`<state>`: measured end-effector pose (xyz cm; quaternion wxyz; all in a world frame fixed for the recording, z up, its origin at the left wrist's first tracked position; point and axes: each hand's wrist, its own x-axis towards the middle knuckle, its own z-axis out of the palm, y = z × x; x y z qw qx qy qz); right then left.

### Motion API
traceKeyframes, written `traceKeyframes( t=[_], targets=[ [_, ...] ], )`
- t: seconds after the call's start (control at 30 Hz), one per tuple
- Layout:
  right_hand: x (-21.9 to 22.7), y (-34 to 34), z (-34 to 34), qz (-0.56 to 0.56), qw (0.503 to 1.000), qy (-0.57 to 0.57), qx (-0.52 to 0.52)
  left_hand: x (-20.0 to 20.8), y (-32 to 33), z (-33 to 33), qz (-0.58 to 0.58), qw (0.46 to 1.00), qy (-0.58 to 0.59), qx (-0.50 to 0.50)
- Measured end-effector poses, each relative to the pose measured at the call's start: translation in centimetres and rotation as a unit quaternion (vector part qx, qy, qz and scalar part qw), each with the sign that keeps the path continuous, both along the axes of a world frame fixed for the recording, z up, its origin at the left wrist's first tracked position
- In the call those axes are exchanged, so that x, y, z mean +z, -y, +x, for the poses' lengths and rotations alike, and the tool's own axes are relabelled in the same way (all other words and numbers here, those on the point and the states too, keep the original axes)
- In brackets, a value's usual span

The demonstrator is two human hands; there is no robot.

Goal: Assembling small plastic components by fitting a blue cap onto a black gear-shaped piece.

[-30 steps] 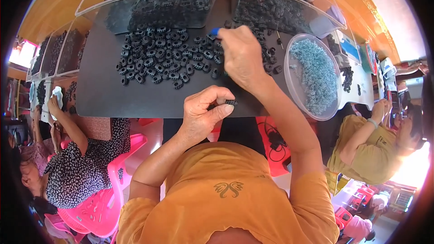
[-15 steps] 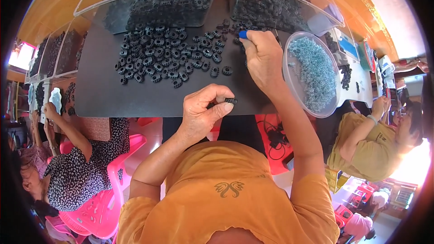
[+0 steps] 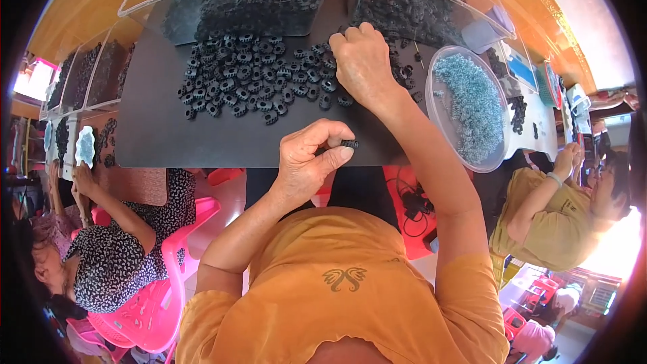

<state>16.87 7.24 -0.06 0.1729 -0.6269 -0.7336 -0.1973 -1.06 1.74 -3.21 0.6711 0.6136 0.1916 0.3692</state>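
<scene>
Between the thumb and forefinger of my left hand (image 3: 311,158), near the table's front edge, a small black ridged plastic piece (image 3: 349,143) is pinched. Further up, my right hand (image 3: 364,64) reaches over the table, beside the right edge of a large pile of small black plastic pieces (image 3: 246,81). Its fingers are curled in and their tips are hidden, so what they hold, if anything, does not show. A few smaller dark parts (image 3: 404,75) lie just right of that hand.
Two clear bins, one left (image 3: 249,10) and one right (image 3: 397,13), hold black pieces at the back. A round clear tray (image 3: 431,104) of tiny bluish spring-like parts sits at the right. A thin rod (image 3: 418,54) lies near it. People sit on both sides.
My right hand has moved left and slightly up, and the blue cover on its fingertip is now out of sight. The left hand keeps its pinch on the black piece.
</scene>
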Motion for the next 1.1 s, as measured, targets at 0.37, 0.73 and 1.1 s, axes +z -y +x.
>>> traceKeyframes(
  t=[0.37,0.73,1.1],
  targets=[
    [-0.2,1.8,0.0,0.025,0.990,-0.137,0.021,0.2,0.6,0.3,-0.053,0.998,0.015,0.014],
    [4.3,10.1,0.8,-0.186,0.759,-0.621,0.065,2.1,-0.7,0.5,-0.182,0.980,0.068,0.040],
    [4.1,11.0,0.4,-0.202,0.754,-0.614,0.114,2.7,0.2,0.7,-0.191,0.980,0.036,0.029]
  ],
)
